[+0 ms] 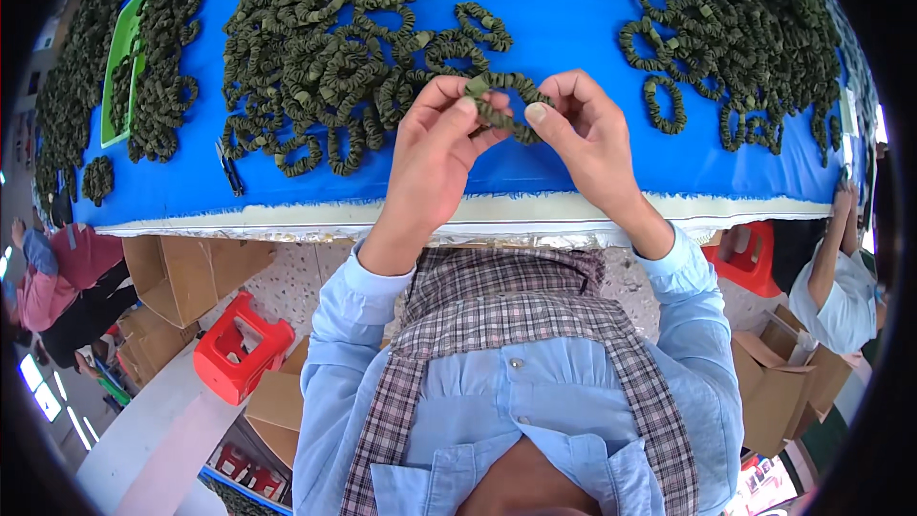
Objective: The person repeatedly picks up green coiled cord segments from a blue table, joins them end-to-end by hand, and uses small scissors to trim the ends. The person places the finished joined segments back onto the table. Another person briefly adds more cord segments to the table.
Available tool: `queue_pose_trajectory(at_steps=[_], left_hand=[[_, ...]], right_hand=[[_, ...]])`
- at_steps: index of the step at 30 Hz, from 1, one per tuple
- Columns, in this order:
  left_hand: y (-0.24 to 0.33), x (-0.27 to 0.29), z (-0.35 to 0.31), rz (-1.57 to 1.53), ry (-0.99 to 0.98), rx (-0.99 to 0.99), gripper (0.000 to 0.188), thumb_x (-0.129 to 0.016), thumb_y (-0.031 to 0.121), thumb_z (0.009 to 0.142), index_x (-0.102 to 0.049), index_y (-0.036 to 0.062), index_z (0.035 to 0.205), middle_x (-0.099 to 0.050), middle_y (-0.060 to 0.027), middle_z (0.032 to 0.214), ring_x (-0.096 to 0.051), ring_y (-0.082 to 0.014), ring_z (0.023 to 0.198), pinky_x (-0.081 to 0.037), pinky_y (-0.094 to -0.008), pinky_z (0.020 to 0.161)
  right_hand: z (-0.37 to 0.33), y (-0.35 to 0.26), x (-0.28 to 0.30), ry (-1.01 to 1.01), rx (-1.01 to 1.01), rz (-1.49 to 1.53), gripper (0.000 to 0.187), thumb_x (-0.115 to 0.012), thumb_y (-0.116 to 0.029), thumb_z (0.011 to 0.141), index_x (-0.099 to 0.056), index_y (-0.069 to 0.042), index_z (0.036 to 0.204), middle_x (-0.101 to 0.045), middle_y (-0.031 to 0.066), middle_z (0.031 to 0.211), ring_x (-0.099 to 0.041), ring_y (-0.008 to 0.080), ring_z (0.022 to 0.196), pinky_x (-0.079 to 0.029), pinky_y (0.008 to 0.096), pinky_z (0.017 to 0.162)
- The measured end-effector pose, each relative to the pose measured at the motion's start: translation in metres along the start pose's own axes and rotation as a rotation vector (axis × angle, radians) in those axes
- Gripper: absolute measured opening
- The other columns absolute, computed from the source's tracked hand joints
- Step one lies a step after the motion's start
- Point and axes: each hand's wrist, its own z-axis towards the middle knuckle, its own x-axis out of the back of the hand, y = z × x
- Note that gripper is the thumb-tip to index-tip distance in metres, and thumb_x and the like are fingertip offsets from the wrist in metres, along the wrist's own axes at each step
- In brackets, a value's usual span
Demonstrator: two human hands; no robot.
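Note:
Between my two hands, just above the near side of the blue-covered table, is a dark green scrunchie (499,118) of gathered fabric. My left hand (435,139) pinches its left side, where a flat, lighter green bit of cloth shows near the thumb. On the ring's right side, my right hand (590,134) grips with thumb and curled fingers. Beyond and to the left spreads a big heap of like scrunchies (306,38), its nearest rings close to my left hand. A second heap (745,29) lies to the right, with one loose ring (664,103) at its near edge.
Small dark scissors (230,172) lie left on the blue cloth (573,0). A green tray (117,72) stands farther left among more scrunchies. Below the table edge are cardboard boxes (181,272) and a red stool (241,349). Other people (72,277) sit at both sides.

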Motion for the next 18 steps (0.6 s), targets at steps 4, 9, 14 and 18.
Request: queue_pose_trajectory(at_steps=[4,9,14,18], left_hand=[[-0.0042,0.0054,0.0022,-0.161,-0.056,0.011,0.015,-0.047,0.014,0.097,-0.053,0.0054,0.108,-0.062,-0.0088,0.100,-0.060,-0.0184,0.098,-0.049,-0.0425,0.089],[-0.0051,0.0006,0.0007,-0.156,-0.122,0.026,0.018,-0.042,0.021,0.101,-0.050,0.0066,0.107,-0.053,-0.0035,0.096,-0.053,-0.0167,0.098,-0.046,-0.0421,0.093],[-0.0059,0.0038,0.0004,-0.156,-0.128,0.022,0.017,-0.042,0.021,0.101,-0.050,0.0065,0.107,-0.053,-0.0035,0.095,-0.052,-0.0166,0.097,-0.045,-0.0413,0.093],[-0.0094,0.0063,0.0013,-0.140,-0.131,0.005,0.018,-0.044,0.019,0.101,-0.049,0.0052,0.112,-0.056,-0.0055,0.097,-0.055,-0.0178,0.098,-0.043,-0.0399,0.094]], right_hand=[[0.0007,-0.0068,0.0062,-0.064,-0.097,0.252,0.018,-0.066,-0.019,0.090,-0.058,-0.004,0.095,-0.053,-0.0038,0.080,-0.047,0.0039,0.073,-0.039,0.0200,0.064],[0.0074,-0.0056,0.0103,-0.134,-0.211,0.479,0.024,-0.064,-0.026,0.092,-0.058,-0.004,0.099,-0.056,-0.0020,0.083,-0.051,0.0063,0.079,-0.040,0.0210,0.071],[0.0076,-0.0026,0.0104,-0.171,-0.249,0.555,0.025,-0.065,-0.026,0.091,-0.058,-0.004,0.101,-0.057,-0.0018,0.085,-0.052,0.0074,0.079,-0.041,0.0215,0.071],[0.0055,-0.0013,0.0110,-0.176,-0.213,0.463,0.023,-0.066,-0.024,0.091,-0.058,-0.005,0.102,-0.055,-0.0030,0.086,-0.050,0.0059,0.080,-0.041,0.0208,0.071]])
